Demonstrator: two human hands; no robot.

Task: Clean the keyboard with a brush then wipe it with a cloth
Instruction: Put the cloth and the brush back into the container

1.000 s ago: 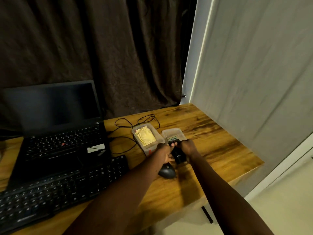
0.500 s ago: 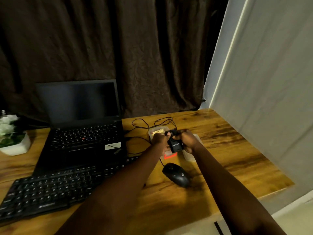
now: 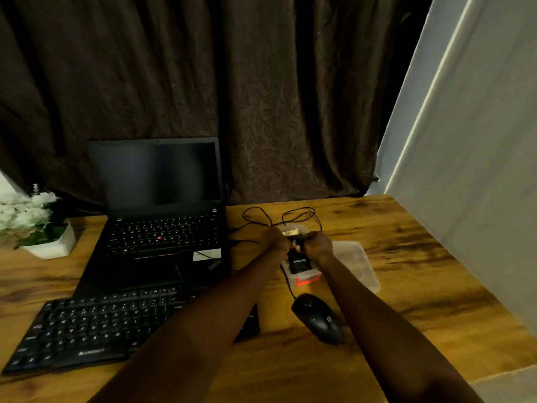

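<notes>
Brush [image 3: 299,262]: one, black, held in both grips, left hand [image 3: 274,242] and right hand [image 3: 318,246]; one keyboard [image 3: 98,327], one mouse [image 3: 318,319].

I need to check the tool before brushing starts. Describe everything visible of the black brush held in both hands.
The black brush shows as a small, blocky black body, hard-looking and probably plastic, with pale lettering on its facing side that is too blurred to read. It hangs roughly upright over a clear container with a red label; whether it touches the container cannot be told. The left hand and right hand both grip its upper end, so that end and any bristles are hidden.
</notes>
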